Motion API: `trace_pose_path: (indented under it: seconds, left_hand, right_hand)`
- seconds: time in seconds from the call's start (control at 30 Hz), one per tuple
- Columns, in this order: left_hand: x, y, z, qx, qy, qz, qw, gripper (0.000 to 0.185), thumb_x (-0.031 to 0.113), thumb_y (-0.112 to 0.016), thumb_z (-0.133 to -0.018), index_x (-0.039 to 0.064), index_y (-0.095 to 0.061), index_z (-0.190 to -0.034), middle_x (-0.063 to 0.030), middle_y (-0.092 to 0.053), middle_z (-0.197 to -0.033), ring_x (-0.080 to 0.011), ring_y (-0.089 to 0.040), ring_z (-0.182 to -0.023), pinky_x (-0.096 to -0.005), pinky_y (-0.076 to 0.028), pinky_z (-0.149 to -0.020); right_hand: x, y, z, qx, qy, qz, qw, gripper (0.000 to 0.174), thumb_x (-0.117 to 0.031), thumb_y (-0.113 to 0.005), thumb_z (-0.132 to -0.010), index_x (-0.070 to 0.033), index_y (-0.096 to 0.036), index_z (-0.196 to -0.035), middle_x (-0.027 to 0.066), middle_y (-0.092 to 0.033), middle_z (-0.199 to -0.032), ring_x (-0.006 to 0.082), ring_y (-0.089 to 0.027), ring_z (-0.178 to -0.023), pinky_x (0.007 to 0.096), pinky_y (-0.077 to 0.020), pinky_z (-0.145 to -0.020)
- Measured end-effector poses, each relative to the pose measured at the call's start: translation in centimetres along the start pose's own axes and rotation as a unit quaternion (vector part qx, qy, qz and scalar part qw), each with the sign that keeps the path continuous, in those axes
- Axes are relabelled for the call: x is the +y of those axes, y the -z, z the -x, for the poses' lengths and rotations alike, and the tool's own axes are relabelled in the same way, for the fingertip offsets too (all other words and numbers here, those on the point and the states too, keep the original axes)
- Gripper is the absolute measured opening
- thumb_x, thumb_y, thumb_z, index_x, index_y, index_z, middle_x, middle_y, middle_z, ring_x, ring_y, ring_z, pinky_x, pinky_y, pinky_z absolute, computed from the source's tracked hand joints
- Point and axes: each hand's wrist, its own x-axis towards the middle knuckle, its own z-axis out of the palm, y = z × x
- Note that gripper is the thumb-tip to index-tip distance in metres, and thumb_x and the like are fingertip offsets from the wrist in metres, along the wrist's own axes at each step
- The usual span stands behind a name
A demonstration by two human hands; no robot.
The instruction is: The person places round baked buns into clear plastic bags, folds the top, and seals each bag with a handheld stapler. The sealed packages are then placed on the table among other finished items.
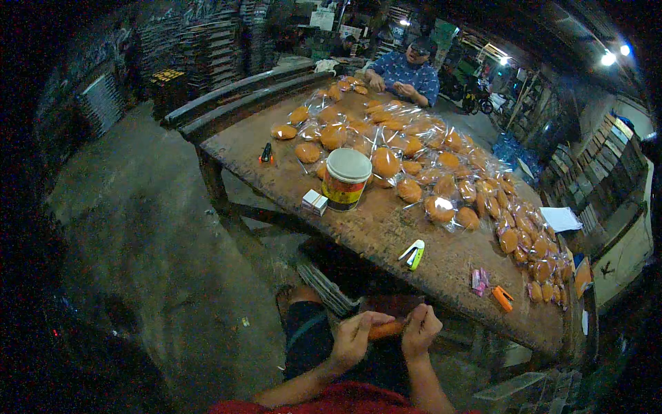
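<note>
Above my lap, my left hand (354, 335) grips the left side of an orange-brown round baked item (387, 330), which seems to sit in a clear plastic bag. My right hand (421, 330) pinches at its right side, fingertips curled together near the bag's edge. The plastic (395, 304) is hard to make out against the dark gap. On the tabletop just beyond my hands lies a green-and-white stapler (414, 254), its arms spread. An orange stapler (502, 298) rests farther right, beside small pink-and-white packets (480, 281).
Many bagged round baked items (385, 161) cover the wooden table (362, 233). A lidded tub (347, 181) stands next to small white boxes (314, 202). A black stapler (266, 153) lies left. Across the table sits another person (406, 70), both hands over the tabletop.
</note>
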Motion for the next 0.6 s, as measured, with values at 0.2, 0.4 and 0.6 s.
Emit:
trace_pose_path:
  seconds: [0.2, 0.4, 0.6]
  left_hand:
    - [-0.6, -0.5, -0.3, -0.06, -0.048, -0.015, 0.997, 0.045, 0.025, -0.037, -0.108, -0.005, -0.07, -0.104, -0.0163, -0.071, -0.107, -0.0263, -0.068, -0.103, -0.0353, -0.05, -0.095]
    - [-1.5, -1.2, -1.0, -0.054, -0.072, 0.006, 0.996, 0.045, 0.024, -0.038, -0.108, -0.007, -0.07, -0.102, -0.0164, -0.071, -0.104, -0.0275, -0.068, -0.1, -0.0363, -0.05, -0.094]
    - [-1.2, -1.0, -0.6, -0.001, -0.049, -0.003, 0.999, 0.05, 0.026, -0.034, -0.109, -0.007, -0.07, -0.099, -0.0154, -0.071, -0.101, -0.0268, -0.068, -0.096, -0.0355, -0.05, -0.093]
  right_hand:
    - [-0.1, 1.4, 0.4, -0.014, -0.066, -0.01, 0.998, 0.044, -0.025, -0.045, -0.106, -0.002, -0.046, -0.068, 0.0043, -0.049, -0.056, 0.0124, -0.048, -0.049, 0.03, -0.0366, -0.047]
    - [-1.0, 0.9, -0.1, 0.016, -0.043, -0.082, 0.996, 0.043, -0.024, -0.043, -0.107, 0.0, -0.049, -0.072, 0.0061, -0.052, -0.059, 0.0128, -0.05, -0.053, 0.0289, -0.0408, -0.051]
    - [-0.2, 0.1, 0.2, -0.023, -0.082, -0.104, 0.991, 0.046, -0.031, -0.055, -0.102, 0.0, -0.056, -0.069, 0.0067, -0.051, -0.055, 0.0149, -0.049, -0.048, 0.0337, -0.0378, -0.047]
